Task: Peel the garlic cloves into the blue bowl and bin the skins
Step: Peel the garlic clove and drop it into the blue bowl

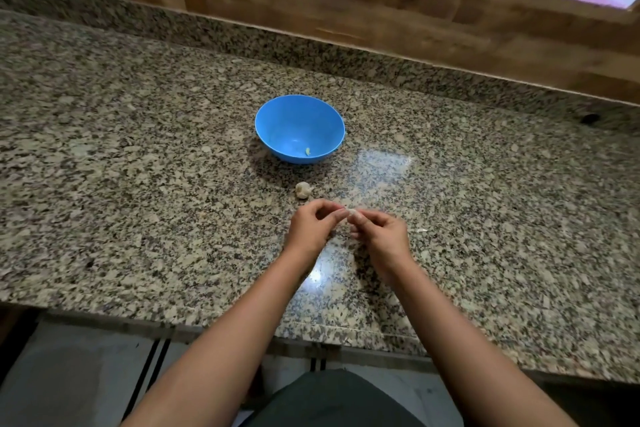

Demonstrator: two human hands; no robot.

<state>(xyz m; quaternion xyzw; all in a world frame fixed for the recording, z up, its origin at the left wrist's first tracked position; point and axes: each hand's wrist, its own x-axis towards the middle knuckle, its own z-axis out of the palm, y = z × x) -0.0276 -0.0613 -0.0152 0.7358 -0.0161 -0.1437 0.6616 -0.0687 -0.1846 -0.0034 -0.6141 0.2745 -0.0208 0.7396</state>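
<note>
Pinching one garlic clove [352, 212] between them, left hand [313, 224] and right hand [379, 234] are peeling; slick skin could shoot it past the blue bowl [273, 121].

No text or labels can be read

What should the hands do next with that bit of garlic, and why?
Probably peel the skin away: the left hand and right hand both pinch one garlic clove above the counter, not yet over the blue bowl, which sits further back.
</note>
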